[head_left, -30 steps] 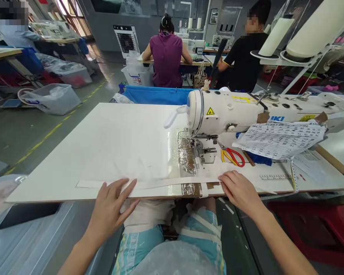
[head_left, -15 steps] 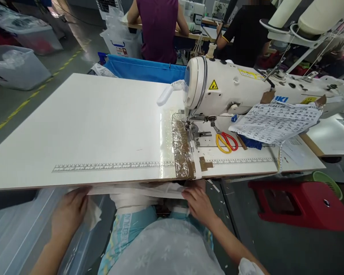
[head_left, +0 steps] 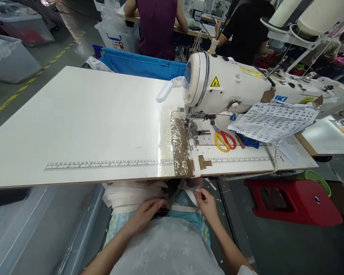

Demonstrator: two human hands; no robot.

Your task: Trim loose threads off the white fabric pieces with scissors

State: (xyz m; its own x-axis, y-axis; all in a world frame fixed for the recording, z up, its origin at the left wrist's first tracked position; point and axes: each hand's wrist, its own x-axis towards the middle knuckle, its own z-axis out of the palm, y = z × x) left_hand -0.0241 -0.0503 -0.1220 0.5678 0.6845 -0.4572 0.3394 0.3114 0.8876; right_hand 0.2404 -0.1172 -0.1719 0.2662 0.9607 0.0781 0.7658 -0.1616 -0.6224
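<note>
Below the table edge, over my lap, my right hand pinches the end of a white fabric strip. My left hand is above my lap with its fingers bent together; whatever may be in them is hidden. More white fabric lies bunched across my thigh, just beyond the left hand and partly under the table. On the white table stands a sewing machine, with neither hand touching it.
Scissors with red and yellow handles lie by the machine. A handwritten paper hangs from its arm. At right on the floor is a red stool; a clear plastic bin stands at left. Two people work beyond a blue cloth bin.
My left hand has come off the far left of the stretched white strip and moved right to my lap. My right hand shifted slightly, still on the fabric. The view has shifted a little.
</note>
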